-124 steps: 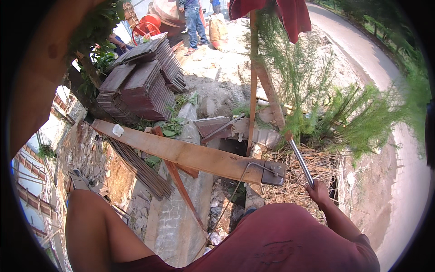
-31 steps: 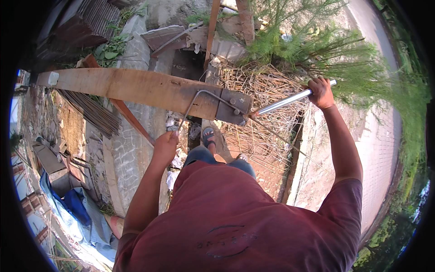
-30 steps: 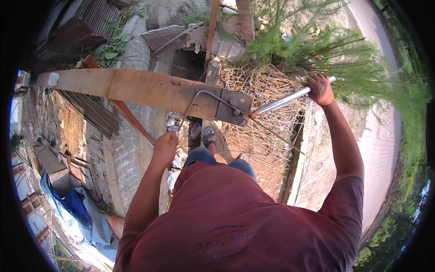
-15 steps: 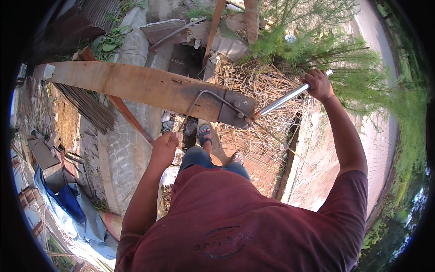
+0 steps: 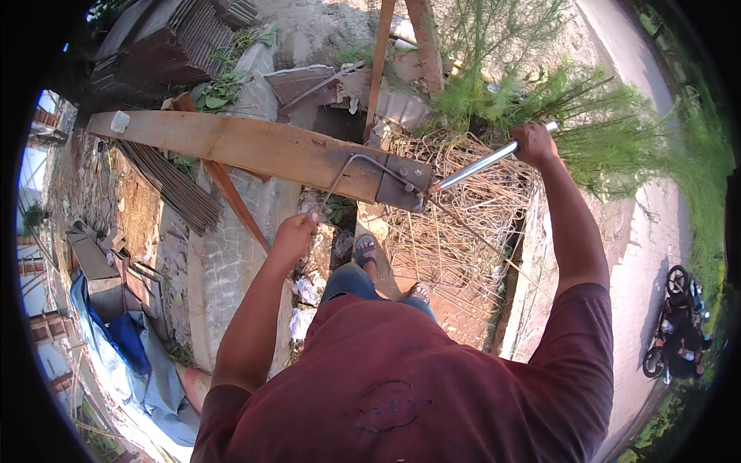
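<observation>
My left hand is closed on the end of a bent steel rod. The rod crosses a metal plate with pins at the right end of a long wooden plank and continues down to the right. My right hand grips a silver metal pipe, whose lower end meets the rod at the plate. The plank lies crosswise in front of me, over a slanted timber brace. My sandaled feet stand below it.
A pile of bent rods lies around my feet. Corrugated sheets, straight bars and a blue tarp are on the left. Upright timbers and a feathery shrub stand ahead. A motorcycle with a rider is on the right-side road.
Since the oldest frame, my right hand has swung the pipe up and forward, and my left hand has come onto the rod. A motorcycle with a rider has appeared on the road.
</observation>
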`<state>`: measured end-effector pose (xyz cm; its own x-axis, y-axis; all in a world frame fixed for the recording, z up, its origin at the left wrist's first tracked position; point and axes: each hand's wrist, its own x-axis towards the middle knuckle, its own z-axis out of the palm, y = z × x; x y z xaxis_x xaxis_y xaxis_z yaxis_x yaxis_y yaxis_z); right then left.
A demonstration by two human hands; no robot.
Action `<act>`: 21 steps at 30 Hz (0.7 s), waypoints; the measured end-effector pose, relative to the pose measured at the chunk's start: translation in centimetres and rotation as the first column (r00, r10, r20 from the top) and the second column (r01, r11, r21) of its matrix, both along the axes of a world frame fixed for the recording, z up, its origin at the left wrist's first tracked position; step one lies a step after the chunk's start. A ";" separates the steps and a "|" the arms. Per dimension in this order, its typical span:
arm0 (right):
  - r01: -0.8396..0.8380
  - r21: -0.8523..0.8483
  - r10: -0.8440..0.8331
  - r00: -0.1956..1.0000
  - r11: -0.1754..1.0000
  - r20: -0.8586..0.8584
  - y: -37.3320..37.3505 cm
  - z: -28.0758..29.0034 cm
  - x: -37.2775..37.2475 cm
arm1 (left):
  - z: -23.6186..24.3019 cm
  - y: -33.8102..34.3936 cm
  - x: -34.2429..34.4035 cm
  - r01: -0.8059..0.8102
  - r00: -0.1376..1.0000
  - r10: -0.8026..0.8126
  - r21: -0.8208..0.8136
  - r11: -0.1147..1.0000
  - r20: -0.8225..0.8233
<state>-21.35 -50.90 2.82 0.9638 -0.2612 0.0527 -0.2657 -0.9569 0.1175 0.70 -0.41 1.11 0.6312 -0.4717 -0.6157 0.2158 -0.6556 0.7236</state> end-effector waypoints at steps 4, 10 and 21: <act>-0.037 -0.271 0.093 0.976 0.962 0.199 -0.7 -1.5 -1.4 | -2.0 1.6 -1.0 0.089 0.873 -0.098 0.042 0.995 0.477; 0.276 -0.079 -0.274 0.961 0.958 0.039 4.0 -1.6 -4.1 | -1.5 12.7 -6.5 -0.095 0.593 -0.064 0.148 0.985 0.803; 0.478 -0.057 -0.468 0.873 0.876 0.134 8.5 -1.5 -8.4 | -3.0 31.5 -19.9 -0.396 0.444 0.011 0.185 0.899 0.896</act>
